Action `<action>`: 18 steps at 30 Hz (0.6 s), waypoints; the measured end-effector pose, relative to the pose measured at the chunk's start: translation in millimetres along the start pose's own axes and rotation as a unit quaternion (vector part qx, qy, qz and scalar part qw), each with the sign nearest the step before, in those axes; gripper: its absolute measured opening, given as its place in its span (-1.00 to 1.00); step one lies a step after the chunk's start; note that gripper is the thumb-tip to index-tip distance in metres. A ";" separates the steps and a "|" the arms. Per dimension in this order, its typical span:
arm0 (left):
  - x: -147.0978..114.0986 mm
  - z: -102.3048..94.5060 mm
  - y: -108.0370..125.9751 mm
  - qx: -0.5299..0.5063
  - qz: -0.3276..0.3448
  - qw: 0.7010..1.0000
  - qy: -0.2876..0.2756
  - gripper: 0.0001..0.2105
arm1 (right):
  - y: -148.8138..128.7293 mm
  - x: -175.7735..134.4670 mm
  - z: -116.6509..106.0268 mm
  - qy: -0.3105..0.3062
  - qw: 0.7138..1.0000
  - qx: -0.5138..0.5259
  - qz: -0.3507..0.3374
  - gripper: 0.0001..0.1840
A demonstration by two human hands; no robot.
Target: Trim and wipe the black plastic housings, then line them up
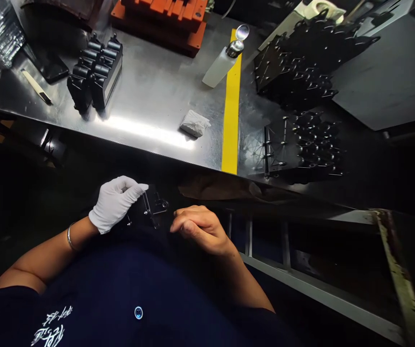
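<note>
My left hand (118,200), in a white glove, pinches a dark moulded part (152,208) by its upper edge, in front of my body. The part is black against a dark background, so its outline shows only by a few shiny edges and round bosses. Close to the part's right side is my right hand (202,226), bare, with its fingers curled and the thumb against them. Whatever may lie between those fingertips is hidden. Both hands are below the front edge of the metal table (149,91).
On the table stand black moulded parts (97,72), an orange fixture (164,21), a white bottle (216,67) and a wrapped white block (195,124). Right of a yellow strip (232,106) are stacked black parts (294,62). A metal frame (290,277) is at lower right.
</note>
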State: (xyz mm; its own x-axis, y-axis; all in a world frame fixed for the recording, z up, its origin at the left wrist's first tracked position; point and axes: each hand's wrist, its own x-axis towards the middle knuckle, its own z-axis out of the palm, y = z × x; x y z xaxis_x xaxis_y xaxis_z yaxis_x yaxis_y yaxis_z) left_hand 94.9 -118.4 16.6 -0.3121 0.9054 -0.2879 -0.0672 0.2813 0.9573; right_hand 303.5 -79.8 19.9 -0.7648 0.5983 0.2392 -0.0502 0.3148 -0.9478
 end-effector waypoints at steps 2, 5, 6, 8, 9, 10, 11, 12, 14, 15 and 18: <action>1.1 -2.0 1.9 0.016 -0.014 1.000 -0.017 -0.68 | -0.9 0.6 -1.1 0.088 0.995 -0.051 0.014 -0.64; 0.3 -3.2 4.5 0.052 -0.030 0.994 -0.086 -0.66 | -0.3 7.3 1.0 0.176 0.971 -0.137 0.083 -0.71; -0.2 -2.9 5.1 0.059 -0.032 0.991 -0.114 -0.66 | 1.0 10.8 2.4 0.175 0.969 -0.144 0.102 -0.72; -1.4 -2.0 5.9 0.062 -0.033 0.985 -0.155 -0.66 | 5.6 18.4 5.0 0.154 0.971 -0.144 0.116 -0.72; -2.0 -1.6 6.1 0.060 -0.034 0.984 -0.167 -0.66 | 8.5 21.9 6.0 0.156 0.970 -0.151 0.111 -0.72; -2.8 -1.3 6.2 0.056 -0.034 0.983 -0.173 -0.67 | 11.3 24.9 6.7 0.173 0.966 -0.163 0.106 -0.71; -3.6 -1.2 6.3 0.053 -0.035 0.983 -0.175 -0.67 | 13.7 27.1 7.0 0.203 0.958 -0.176 0.103 -0.70; -4.4 -1.5 6.4 0.049 -0.037 0.983 -0.173 -0.67 | 15.6 28.4 7.0 0.233 0.949 -0.184 0.106 -0.69; -5.1 -2.4 6.5 0.041 -0.044 0.985 -0.164 -0.64 | 17.3 28.2 7.1 0.264 0.940 -0.172 0.127 -0.70; -4.0 -2.6 6.7 0.036 -0.049 0.986 -0.156 -0.63 | 17.5 27.1 7.6 0.267 0.941 -0.153 0.141 -0.69; 12.5 0.3 10.0 -0.005 -0.079 0.991 -0.105 -0.57 | 20.3 25.8 13.8 0.277 0.944 -0.072 0.163 -0.69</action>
State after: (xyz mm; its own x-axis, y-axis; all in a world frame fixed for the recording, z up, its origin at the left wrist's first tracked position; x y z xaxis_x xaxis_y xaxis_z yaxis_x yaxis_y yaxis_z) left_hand 90.6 -104.1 22.6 -0.0936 0.8966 -0.4328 -0.1086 0.4229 0.8996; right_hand 273.9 -68.2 3.9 -0.2687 0.9618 0.0520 0.2474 0.1211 -0.9613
